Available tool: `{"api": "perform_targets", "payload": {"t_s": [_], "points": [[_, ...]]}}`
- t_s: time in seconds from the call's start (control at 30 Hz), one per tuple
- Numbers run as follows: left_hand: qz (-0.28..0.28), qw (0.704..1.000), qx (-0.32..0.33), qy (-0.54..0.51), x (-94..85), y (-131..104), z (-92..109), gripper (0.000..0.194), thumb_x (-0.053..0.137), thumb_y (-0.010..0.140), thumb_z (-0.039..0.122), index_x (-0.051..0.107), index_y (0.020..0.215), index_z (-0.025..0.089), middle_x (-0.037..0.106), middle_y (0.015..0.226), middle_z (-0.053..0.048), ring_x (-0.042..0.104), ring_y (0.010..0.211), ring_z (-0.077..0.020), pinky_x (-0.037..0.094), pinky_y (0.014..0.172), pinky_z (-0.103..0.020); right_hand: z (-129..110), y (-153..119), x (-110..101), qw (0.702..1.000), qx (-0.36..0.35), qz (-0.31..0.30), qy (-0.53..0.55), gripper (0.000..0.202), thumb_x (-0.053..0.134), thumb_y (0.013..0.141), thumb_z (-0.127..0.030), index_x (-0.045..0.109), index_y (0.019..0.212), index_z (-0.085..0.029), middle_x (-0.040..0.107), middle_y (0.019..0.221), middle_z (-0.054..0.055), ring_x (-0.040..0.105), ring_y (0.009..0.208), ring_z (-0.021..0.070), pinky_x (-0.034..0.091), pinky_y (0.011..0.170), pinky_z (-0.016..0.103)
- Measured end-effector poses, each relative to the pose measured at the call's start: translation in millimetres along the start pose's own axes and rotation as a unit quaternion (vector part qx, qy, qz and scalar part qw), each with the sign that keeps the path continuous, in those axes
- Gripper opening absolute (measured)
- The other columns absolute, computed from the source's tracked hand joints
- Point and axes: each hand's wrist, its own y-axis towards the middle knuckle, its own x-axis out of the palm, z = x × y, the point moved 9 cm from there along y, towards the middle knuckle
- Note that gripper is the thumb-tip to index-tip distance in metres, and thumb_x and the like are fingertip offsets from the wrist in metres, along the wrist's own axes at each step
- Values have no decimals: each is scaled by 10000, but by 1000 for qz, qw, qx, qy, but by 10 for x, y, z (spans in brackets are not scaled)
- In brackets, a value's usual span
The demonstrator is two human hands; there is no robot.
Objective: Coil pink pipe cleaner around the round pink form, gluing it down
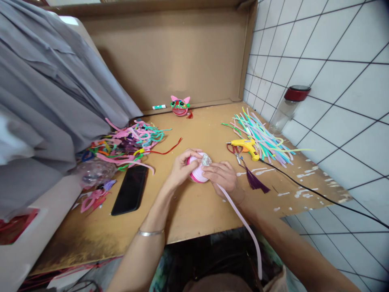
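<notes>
Between my hands, over the middle of the table, is a round pale-lilac coiled piece with a bright pink rim and a silvery, clear-looking patch at its top. My left hand is wrapped round its left side, thumb on the front. With its fingers pressed together, my right hand grips a pale-lilac pipe cleaner against the piece. The pipe cleaner's long end hangs from under this hand, past the table's front edge. Its other end is hidden by my fingers.
Right: yellow glue gun with black cord, scissors, purple tassel, pastel pipe cleaners, red-lidded bottle. Left: tangled pipe cleaners, black phone, plastic bag. Back: pink-eared animal head, glue stick.
</notes>
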Motion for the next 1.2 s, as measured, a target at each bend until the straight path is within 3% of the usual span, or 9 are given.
{"api": "perform_targets", "payload": {"t_s": [0.33, 0.57, 0.83, 1.2], "points": [[2, 1000, 5, -2, 2, 7, 6, 149, 599, 784, 290, 684, 787, 168, 708, 1019, -104, 633, 1096, -255, 438, 1015, -411, -30, 22, -21, 1000, -21, 12, 4, 236, 476, 915, -85, 655, 995, -215, 760, 1049, 40, 669, 1005, 159, 423, 832, 312], [30, 999, -14, 5, 14, -13, -21, 116, 637, 722, 265, 666, 784, 170, 699, 1051, -94, 642, 1045, -234, 438, 1017, -403, -20, 9, -10, 1000, -16, 4, 1, 244, 479, 907, -86, 651, 1010, -225, 758, 1060, 36, 666, 1021, 158, 424, 831, 314], [23, 1000, -8, 6, 16, -4, 4, 109, 614, 707, 248, 658, 776, 176, 701, 1025, -86, 637, 1046, -238, 437, 1004, -396, -7, 13, 0, 1000, -5, -6, -3, 249, 478, 914, -101, 671, 999, -234, 758, 1061, 31, 670, 1036, 160, 431, 837, 315], [27, 998, -54, -27, 20, -2, -64, 117, 617, 667, 265, 592, 742, 178, 676, 1032, -74, 618, 995, -226, 448, 952, -363, -9, 5, 8, 1000, -4, -11, 2, 254, 478, 926, -103, 682, 1000, -236, 757, 1072, 33, 668, 1039, 157, 432, 839, 318]]}}
